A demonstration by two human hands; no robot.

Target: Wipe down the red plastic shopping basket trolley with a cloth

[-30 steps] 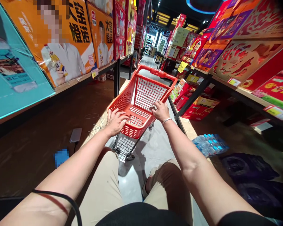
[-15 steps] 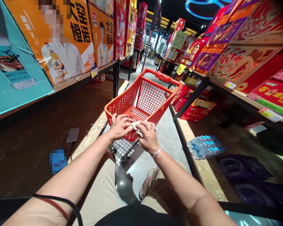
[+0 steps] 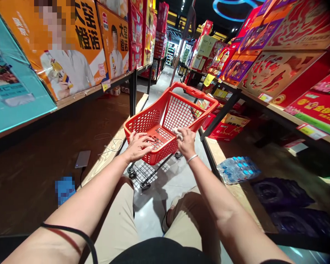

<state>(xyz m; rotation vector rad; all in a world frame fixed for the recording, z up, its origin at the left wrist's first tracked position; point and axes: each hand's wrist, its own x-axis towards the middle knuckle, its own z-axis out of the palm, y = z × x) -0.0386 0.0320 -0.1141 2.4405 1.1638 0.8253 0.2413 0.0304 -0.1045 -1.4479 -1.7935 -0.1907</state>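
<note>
1. Red plastic, the shopping cart [image 3: 166, 149] stands right in front of me in the aisle, its basket slotted all round and its handle on the far side. I take it as the centre of my clock.
2. At eight o'clock my left hand [image 3: 139, 146] lies palm down over the near corner of the rim, fingers loosely spread, with nothing visible in its grasp.
3. At four o'clock my right hand [image 3: 186, 141], in a silver bracelet [image 3: 192, 158], curls its fingers round a crumpled white wad [image 3: 177, 132] at the side rim; cloth or paper, I can't tell.
4. At ten o'clock an orange carton [image 3: 68, 69] reads 大窑橙诺 in heavy black characters; a second orange carton [image 3: 117, 55] beside it repeats them under a small red badge.
5. Further out, towards nine, a turquoise carton [image 3: 19, 80] carries print too blurred for me to read.
6. At three o'clock a red box [image 3: 315, 104] shows large yellow characters beginning with 金.
7. At four, past my right hand, shrink-wrapped water bottles [image 3: 238, 170] with blue caps lie on the low shelf; I can make out no brand.
</note>
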